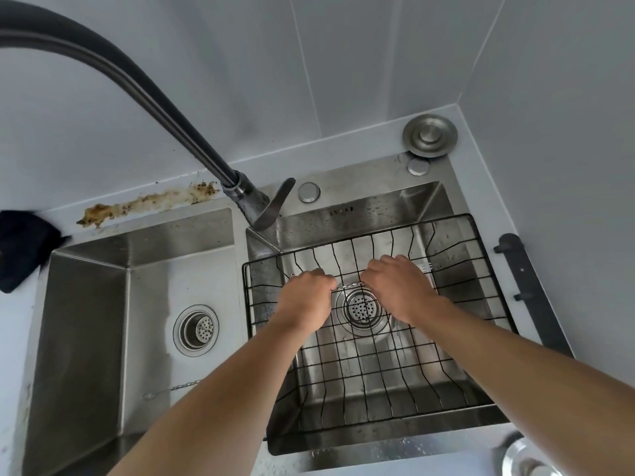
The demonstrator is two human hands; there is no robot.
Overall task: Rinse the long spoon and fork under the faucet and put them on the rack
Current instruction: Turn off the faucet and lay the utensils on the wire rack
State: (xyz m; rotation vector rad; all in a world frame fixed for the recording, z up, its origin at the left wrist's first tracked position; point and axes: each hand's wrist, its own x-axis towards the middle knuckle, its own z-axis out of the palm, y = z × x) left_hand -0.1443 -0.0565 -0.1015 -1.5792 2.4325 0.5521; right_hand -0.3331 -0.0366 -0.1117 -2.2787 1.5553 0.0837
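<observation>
While both hands reach over the right basin of the stainless double sink (405,201), they hold a long utensil level just above the black wire rack (378,369) that sits in that basin. The left hand (305,298) is curled into a fist around one end, and the right hand (400,290) is closed over the other; a short twisted metal stretch of the handle (350,286) shows between them. Fork tines (426,267) poke out past the right hand's far side, so this piece is the fork. A second long utensil with a twisted handle (171,389), presumably the spoon, lies on the floor of the left basin, near its front wall and well apart from the hands. That basin's drain strainer (196,329) is further back. The dark faucet (144,87) arcs in from the upper left, its lever (275,206) at the divider between the basins. A brown stain (144,202) marks the counter behind the left basin.
</observation>
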